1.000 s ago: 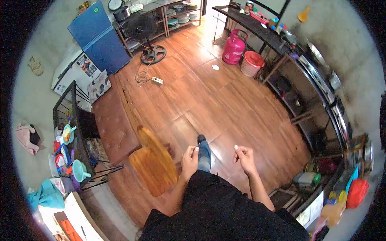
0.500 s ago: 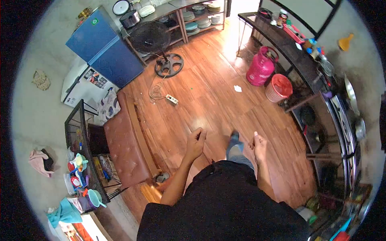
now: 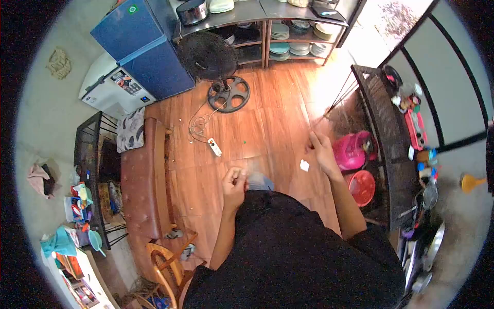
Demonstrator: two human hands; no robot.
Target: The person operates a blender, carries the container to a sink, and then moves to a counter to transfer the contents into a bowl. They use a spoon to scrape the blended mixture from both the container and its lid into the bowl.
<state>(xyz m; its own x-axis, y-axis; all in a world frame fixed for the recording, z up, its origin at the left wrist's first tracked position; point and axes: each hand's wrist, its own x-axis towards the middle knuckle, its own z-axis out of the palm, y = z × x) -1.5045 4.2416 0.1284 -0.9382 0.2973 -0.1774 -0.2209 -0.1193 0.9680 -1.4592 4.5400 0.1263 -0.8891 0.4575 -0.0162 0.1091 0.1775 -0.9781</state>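
Small white scrap of paper (image 3: 304,165) lies untouched on the wooden plank floor (image 3: 267,123), just beside the pink gas cylinder (image 3: 351,150), with the right hand (image 3: 320,148) nearest it, fingers loosely open and empty, and the left hand (image 3: 234,185) curled shut, holding nothing visible.

We hold our left hand (image 3: 234,184) close in front of our black-clad torso, forearm bent upward, fingers curled into a loose fist with nothing visible inside. Our right hand (image 3: 320,149) reaches farther forward and to the right, arm nearly straight, fingers loosely bent and also empty as far as we can tell.
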